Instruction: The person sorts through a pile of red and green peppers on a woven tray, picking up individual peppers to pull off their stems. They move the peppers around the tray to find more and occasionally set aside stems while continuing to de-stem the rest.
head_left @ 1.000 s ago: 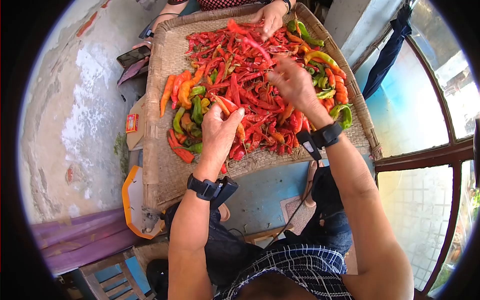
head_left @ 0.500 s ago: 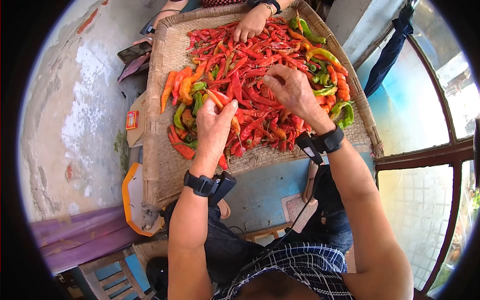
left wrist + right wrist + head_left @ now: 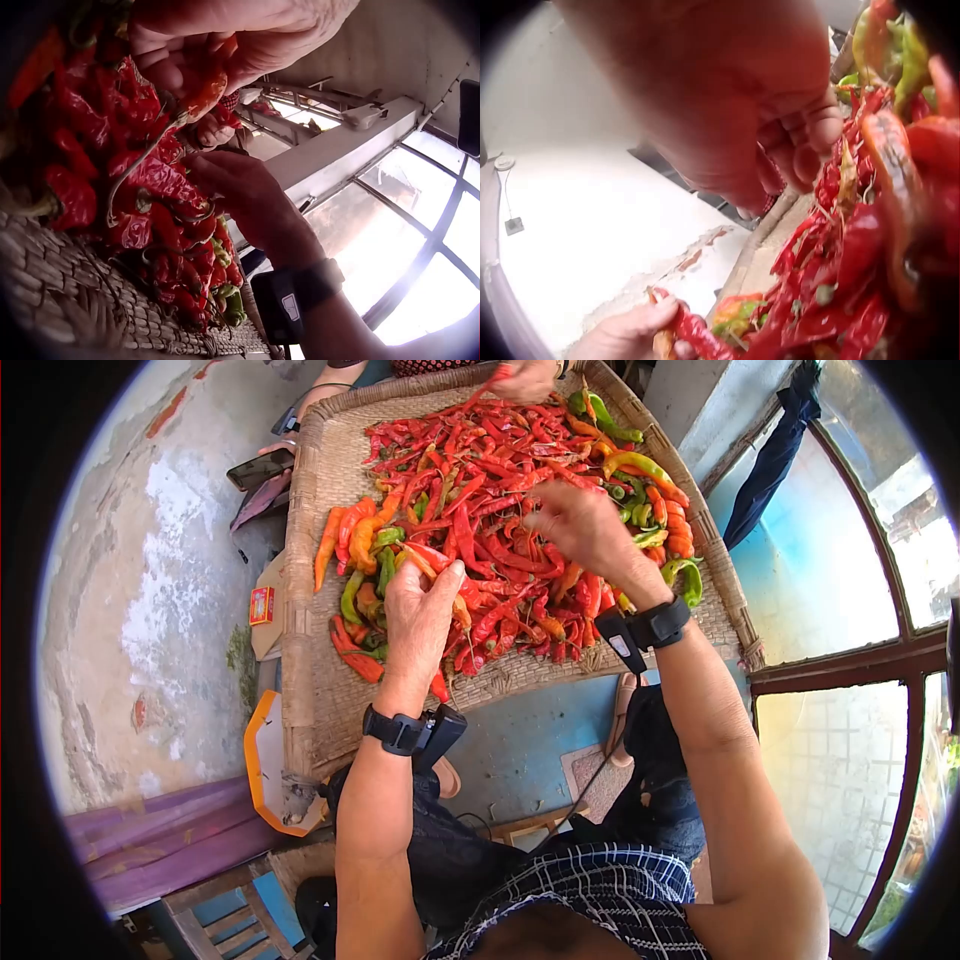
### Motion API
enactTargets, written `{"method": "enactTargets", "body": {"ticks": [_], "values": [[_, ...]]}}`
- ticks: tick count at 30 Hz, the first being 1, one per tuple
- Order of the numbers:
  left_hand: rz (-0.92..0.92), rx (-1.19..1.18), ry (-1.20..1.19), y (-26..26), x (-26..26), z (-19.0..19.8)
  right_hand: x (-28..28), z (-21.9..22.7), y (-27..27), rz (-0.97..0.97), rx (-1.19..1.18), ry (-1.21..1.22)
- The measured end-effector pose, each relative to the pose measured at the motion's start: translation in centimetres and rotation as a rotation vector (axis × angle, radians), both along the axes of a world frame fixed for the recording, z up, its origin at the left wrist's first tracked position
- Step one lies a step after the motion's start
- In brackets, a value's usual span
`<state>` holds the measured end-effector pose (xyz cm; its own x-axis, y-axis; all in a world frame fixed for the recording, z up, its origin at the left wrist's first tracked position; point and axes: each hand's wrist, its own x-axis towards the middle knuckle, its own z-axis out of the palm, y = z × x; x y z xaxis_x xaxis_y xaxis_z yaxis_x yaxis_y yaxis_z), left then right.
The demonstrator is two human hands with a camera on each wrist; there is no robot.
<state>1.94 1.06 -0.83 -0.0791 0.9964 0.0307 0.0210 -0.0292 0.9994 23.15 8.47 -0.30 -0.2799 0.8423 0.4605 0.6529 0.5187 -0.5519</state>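
Observation:
Red peppers (image 3: pixel 500 550) lie heaped on a woven tray (image 3: pixel 330 650), with green and orange ones at the sides. My left hand (image 3: pixel 418 615) pinches red and orange peppers (image 3: pixel 420 558) between thumb and fingers at the heap's near left. In the left wrist view an orange pepper (image 3: pixel 206 99) with a long stem sticks out from that hand. My right hand (image 3: pixel 590 535) hovers over the right of the heap, slightly blurred, fingers bent and nothing seen in them. The right wrist view shows its fingers (image 3: pixel 806 142) loosely curled beside the peppers.
Across the tray another person's hand (image 3: pixel 525 380) holds a red pepper. A phone (image 3: pixel 260 468) is beyond the tray's left edge, above a small red box (image 3: pixel 262 605). Windows (image 3: pixel 830 780) and a dark umbrella (image 3: pixel 770 460) stand on the right; an orange-rimmed container (image 3: pixel 262 760) is at lower left.
The other person's hand has gone from the heap to the tray's far edge, lifting a red pepper. My left hand has shifted slightly left, still gripping peppers; my right hand has stayed above the heap.

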Motion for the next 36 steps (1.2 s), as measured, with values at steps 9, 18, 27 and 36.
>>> {"method": "enactTargets", "body": {"ticks": [9,18,27,36], "values": [[-0.014,-0.013,-0.056,0.0,-0.1,-0.1,-1.9,-1.8,-1.5,0.080,-0.136,-0.333],[-0.008,0.003,-0.061,-0.1,-0.5,0.1,1.4,1.6,-1.6,0.270,-0.642,0.448],[-0.061,0.056,-0.020,0.2,-0.4,-0.6,1.5,2.4,0.1,0.084,-0.283,0.795],[-0.069,0.019,-0.079,0.1,0.1,-0.3,4.1,-0.4,-2.5,0.225,-0.016,-0.333]]}}
